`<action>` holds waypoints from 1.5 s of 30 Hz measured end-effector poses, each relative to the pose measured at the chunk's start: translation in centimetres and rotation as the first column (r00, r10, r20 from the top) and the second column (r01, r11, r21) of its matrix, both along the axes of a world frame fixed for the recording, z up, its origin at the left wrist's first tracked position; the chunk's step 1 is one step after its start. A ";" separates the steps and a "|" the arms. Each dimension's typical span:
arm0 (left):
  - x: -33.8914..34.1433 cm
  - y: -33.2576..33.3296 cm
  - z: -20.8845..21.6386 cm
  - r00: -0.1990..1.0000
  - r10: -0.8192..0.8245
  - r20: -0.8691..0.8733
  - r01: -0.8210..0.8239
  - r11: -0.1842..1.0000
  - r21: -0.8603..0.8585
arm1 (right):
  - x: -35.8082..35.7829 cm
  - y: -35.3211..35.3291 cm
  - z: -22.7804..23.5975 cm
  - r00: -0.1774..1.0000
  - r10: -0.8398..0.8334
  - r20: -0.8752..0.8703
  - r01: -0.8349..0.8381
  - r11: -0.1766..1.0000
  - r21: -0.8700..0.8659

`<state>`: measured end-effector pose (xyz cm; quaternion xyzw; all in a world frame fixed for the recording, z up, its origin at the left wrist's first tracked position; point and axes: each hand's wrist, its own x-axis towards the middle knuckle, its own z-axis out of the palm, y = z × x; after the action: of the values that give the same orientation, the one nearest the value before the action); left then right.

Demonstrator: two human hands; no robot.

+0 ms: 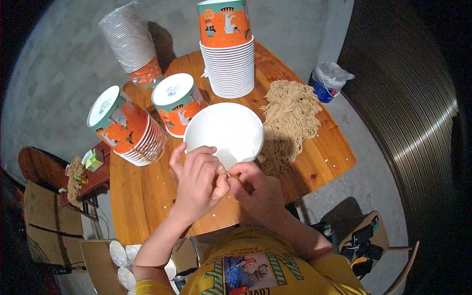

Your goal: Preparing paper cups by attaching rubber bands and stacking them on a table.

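A white paper tub point(216, 130) stands with its mouth toward me at the middle of the wooden table. At its near rim, my left hand point(200, 184) is closed, thumb and forefinger pinched together. My right hand point(253, 189) meets it there, also pinched, its fingertips almost touching the left ones. Whatever lies between the fingertips is too small to make out. Just right of the tub lies a heap of tan cord point(293, 113), its near part in shadow.
A tall stack of orange and green tubs point(227, 69) stands behind. An upside-down tub point(179, 105) and a shorter stack point(125, 125) stand left, on the wooden table point(142, 206). A bucket point(328, 81) sits beyond the right edge. An open carton point(101, 260) is below left.
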<state>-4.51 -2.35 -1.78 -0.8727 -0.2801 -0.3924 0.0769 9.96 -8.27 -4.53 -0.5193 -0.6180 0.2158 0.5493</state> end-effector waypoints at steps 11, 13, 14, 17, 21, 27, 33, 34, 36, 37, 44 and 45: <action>-1.0 0.7 -0.2 0.989 -0.138 0.044 0.144 0.963 -0.230 | 0.1 0.3 0.8 0.990 0.100 -0.101 -0.110 0.988 -0.105; -1.0 0.6 -0.3 0.988 -0.144 0.056 0.153 0.957 -0.245 | 0.1 0.4 0.5 0.989 0.104 -0.109 -0.116 0.988 -0.107; -1.0 0.5 -0.2 0.990 -0.131 0.051 0.139 0.961 -0.237 | 0.1 0.5 0.5 0.987 0.107 -0.117 -0.120 0.987 -0.107; -1.0 0.4 -0.1 0.994 -0.107 0.036 0.112 0.973 -0.202 | 0.1 0.5 0.6 0.972 0.129 -0.198 -0.158 0.978 -0.139; -0.9 0.0 0.2 0.998 -0.065 0.007 0.066 0.991 -0.118 | 0.1 0.4 1.1 0.961 0.126 -0.248 -0.181 0.960 -0.213; -0.8 -0.3 0.5 0.995 -0.004 -0.096 0.005 1.000 0.015 | 0.0 0.4 1.2 0.963 0.110 -0.247 -0.164 0.963 -0.212; -0.6 -0.4 1.1 0.990 0.009 -0.138 -0.002 0.999 0.051 | 0.1 0.6 0.8 0.985 0.082 -0.150 -0.100 0.987 -0.122; -0.6 -0.5 1.2 0.990 0.010 -0.138 -0.003 0.999 0.050 | 0.3 0.5 0.9 0.994 0.075 -0.076 -0.083 0.990 -0.112; -0.6 -0.6 1.5 0.980 0.030 -0.198 -0.015 0.997 0.079 | 0.4 0.5 1.0 0.998 0.065 -0.001 -0.065 0.993 -0.100; -0.6 -0.5 1.4 0.980 0.030 -0.198 -0.014 0.997 0.079 | 0.4 0.4 1.0 0.998 0.056 0.024 -0.053 0.993 -0.104; -0.8 -0.6 1.4 0.949 0.077 -0.306 -0.006 0.974 0.225 | 0.6 0.5 0.7 0.987 0.043 0.156 -0.039 0.999 -0.030; -0.8 -0.5 1.4 0.947 0.073 -0.312 0.005 0.970 0.242 | 0.6 0.5 0.7 0.987 0.043 0.155 -0.039 0.999 -0.030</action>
<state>-5.28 -2.88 -0.36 -0.9038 -0.2298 -0.2760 0.2328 10.60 -7.80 -3.81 -0.5290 -0.6667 0.1939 0.4879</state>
